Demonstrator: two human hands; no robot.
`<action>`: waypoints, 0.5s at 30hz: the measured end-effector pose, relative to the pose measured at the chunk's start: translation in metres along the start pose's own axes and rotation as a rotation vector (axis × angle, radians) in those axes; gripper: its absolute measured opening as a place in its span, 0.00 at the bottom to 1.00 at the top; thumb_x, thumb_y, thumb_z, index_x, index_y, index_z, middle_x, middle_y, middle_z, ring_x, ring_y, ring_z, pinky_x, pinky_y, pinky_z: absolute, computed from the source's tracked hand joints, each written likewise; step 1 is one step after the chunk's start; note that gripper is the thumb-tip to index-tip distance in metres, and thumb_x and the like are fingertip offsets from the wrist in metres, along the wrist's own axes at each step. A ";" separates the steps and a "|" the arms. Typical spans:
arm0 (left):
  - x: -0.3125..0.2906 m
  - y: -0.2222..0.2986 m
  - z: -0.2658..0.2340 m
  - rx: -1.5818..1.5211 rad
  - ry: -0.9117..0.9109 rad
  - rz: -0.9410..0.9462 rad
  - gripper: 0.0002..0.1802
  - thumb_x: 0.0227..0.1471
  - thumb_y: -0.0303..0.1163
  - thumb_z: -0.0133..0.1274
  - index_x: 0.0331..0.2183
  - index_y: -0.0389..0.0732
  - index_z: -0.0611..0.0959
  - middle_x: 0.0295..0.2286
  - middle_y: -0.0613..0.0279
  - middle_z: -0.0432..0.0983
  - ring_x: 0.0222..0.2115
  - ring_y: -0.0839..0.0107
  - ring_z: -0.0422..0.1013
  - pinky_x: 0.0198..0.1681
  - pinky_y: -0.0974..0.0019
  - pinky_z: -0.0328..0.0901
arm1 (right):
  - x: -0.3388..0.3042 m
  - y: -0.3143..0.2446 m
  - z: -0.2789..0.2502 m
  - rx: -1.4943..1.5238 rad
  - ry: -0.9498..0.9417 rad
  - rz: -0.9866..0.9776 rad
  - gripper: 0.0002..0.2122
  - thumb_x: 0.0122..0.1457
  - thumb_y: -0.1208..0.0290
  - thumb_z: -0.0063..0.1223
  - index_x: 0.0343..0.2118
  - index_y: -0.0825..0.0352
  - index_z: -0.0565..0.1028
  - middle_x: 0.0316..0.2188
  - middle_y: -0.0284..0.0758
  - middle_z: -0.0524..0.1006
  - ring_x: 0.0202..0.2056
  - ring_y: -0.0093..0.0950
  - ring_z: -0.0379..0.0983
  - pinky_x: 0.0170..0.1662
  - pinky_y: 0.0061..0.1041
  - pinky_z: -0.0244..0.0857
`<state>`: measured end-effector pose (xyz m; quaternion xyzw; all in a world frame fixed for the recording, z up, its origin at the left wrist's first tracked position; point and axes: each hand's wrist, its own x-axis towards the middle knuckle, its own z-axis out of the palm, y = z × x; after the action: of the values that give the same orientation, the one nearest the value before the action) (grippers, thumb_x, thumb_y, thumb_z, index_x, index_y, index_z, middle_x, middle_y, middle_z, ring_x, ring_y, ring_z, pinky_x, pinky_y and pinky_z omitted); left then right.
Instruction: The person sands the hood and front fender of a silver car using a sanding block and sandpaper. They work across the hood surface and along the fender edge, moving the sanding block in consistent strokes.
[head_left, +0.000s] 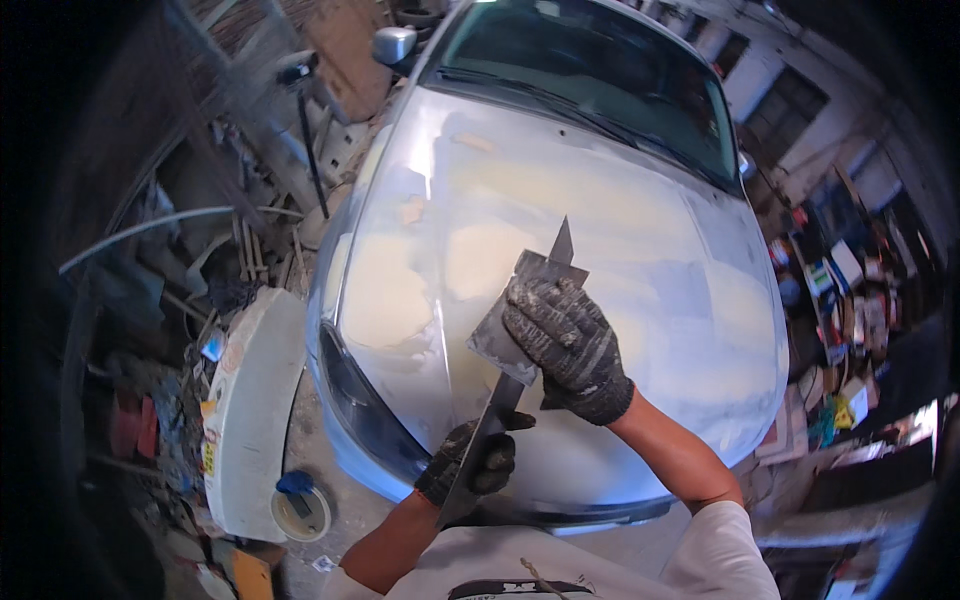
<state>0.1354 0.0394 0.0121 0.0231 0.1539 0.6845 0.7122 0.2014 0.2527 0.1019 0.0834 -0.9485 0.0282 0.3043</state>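
Observation:
Over the hood of a silver car, both my hands wear dirty grey-black work gloves. My right hand is closed on a flat metal putty spreader, roughly square and smeared with residue. Lower and to the left, my left hand grips a long dark flat blade. This blade slants up behind the spreader, and a pointed tip shows beyond it. The two tools overlap, but whether they touch I cannot tell. Pale yellow filler patches and whitish sanded areas cover the hood below.
A white detached bumper-like panel stands at the left, with a round white bucket holding something blue beside it. A black stand rises at the upper left. Cluttered shelves line the right side. The windshield lies beyond the hood.

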 end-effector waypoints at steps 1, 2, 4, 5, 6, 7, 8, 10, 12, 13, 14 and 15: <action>-0.003 -0.004 0.002 0.040 0.018 0.006 0.31 0.64 0.47 0.47 0.57 0.32 0.69 0.20 0.71 0.62 0.15 0.81 0.55 0.17 0.75 0.52 | -0.012 -0.004 0.000 -0.021 0.014 0.022 0.30 0.44 0.85 0.47 0.55 0.60 0.76 0.57 0.39 0.73 0.60 0.40 0.68 0.62 0.46 0.62; -0.006 -0.009 0.005 0.075 0.018 -0.002 0.29 0.65 0.46 0.45 0.57 0.32 0.69 0.18 0.71 0.61 0.13 0.81 0.53 0.16 0.75 0.51 | -0.025 -0.008 0.001 -0.051 0.029 0.057 0.31 0.45 0.85 0.47 0.56 0.59 0.75 0.58 0.38 0.73 0.60 0.40 0.67 0.63 0.46 0.62; -0.011 -0.015 0.011 0.117 0.025 -0.043 0.30 0.64 0.45 0.46 0.57 0.31 0.69 0.18 0.71 0.60 0.13 0.80 0.53 0.16 0.74 0.50 | -0.047 -0.016 0.007 -0.034 0.152 0.104 0.32 0.47 0.85 0.45 0.59 0.58 0.72 0.61 0.37 0.70 0.62 0.40 0.64 0.65 0.45 0.60; -0.016 -0.017 0.015 0.126 0.036 -0.071 0.32 0.62 0.45 0.48 0.57 0.30 0.68 0.19 0.70 0.61 0.14 0.80 0.54 0.16 0.74 0.52 | -0.059 -0.020 0.005 -0.111 0.062 0.120 0.31 0.47 0.82 0.48 0.59 0.57 0.72 0.61 0.37 0.69 0.62 0.39 0.64 0.65 0.45 0.59; -0.021 -0.018 0.020 0.135 0.049 -0.097 0.34 0.61 0.45 0.50 0.58 0.28 0.67 0.20 0.70 0.62 0.16 0.80 0.56 0.17 0.74 0.53 | -0.070 -0.024 0.002 -0.169 0.086 0.087 0.31 0.47 0.80 0.51 0.59 0.57 0.71 0.61 0.38 0.69 0.62 0.39 0.64 0.65 0.46 0.58; -0.020 -0.021 0.025 0.151 0.096 -0.098 0.33 0.61 0.44 0.48 0.58 0.29 0.67 0.19 0.71 0.60 0.15 0.80 0.55 0.16 0.74 0.52 | -0.082 -0.030 -0.001 -0.136 0.074 0.141 0.33 0.45 0.83 0.48 0.60 0.57 0.72 0.61 0.38 0.69 0.61 0.39 0.65 0.65 0.45 0.59; -0.024 -0.027 0.032 0.222 0.151 -0.066 0.31 0.62 0.45 0.46 0.57 0.31 0.69 0.18 0.72 0.58 0.15 0.80 0.54 0.16 0.74 0.50 | -0.094 -0.036 -0.009 -0.104 0.103 0.164 0.35 0.44 0.85 0.45 0.60 0.57 0.72 0.61 0.38 0.69 0.61 0.38 0.65 0.65 0.44 0.59; -0.034 -0.034 0.047 0.470 0.315 0.059 0.28 0.62 0.44 0.46 0.55 0.33 0.70 0.17 0.73 0.56 0.14 0.80 0.54 0.16 0.74 0.50 | -0.118 -0.046 -0.031 -0.119 0.079 0.311 0.30 0.49 0.84 0.45 0.58 0.58 0.73 0.60 0.38 0.70 0.60 0.38 0.66 0.64 0.42 0.59; -0.047 -0.040 0.060 0.717 0.513 0.304 0.22 0.64 0.44 0.46 0.50 0.36 0.76 0.14 0.74 0.56 0.10 0.81 0.53 0.12 0.74 0.48 | -0.150 -0.053 -0.057 -0.145 0.221 0.327 0.22 0.59 0.79 0.44 0.57 0.59 0.73 0.58 0.38 0.72 0.58 0.38 0.69 0.63 0.39 0.60; -0.050 -0.041 0.064 0.654 0.361 0.365 0.21 0.65 0.42 0.43 0.50 0.35 0.75 0.13 0.71 0.56 0.09 0.79 0.53 0.12 0.73 0.48 | -0.175 -0.060 -0.075 0.054 0.182 0.468 0.16 0.66 0.72 0.43 0.55 0.60 0.75 0.54 0.37 0.76 0.55 0.39 0.72 0.60 0.39 0.62; -0.055 -0.043 0.066 0.535 0.192 0.433 0.21 0.66 0.40 0.41 0.50 0.34 0.75 0.12 0.69 0.56 0.09 0.77 0.53 0.12 0.73 0.47 | -0.200 -0.073 -0.086 -0.010 0.216 0.632 0.14 0.68 0.72 0.43 0.52 0.61 0.77 0.48 0.39 0.79 0.51 0.39 0.74 0.56 0.38 0.66; -0.055 -0.052 0.065 0.669 0.336 0.485 0.21 0.66 0.40 0.42 0.50 0.33 0.74 0.12 0.68 0.57 0.09 0.77 0.54 0.11 0.73 0.48 | -0.227 -0.087 -0.092 -0.131 0.415 0.763 0.11 0.67 0.73 0.45 0.48 0.64 0.77 0.41 0.41 0.80 0.46 0.38 0.76 0.51 0.34 0.69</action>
<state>0.2012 -0.0063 0.0721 0.1760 0.4705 0.7387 0.4494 0.4507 0.2086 0.0450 -0.3000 -0.8299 0.0946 0.4608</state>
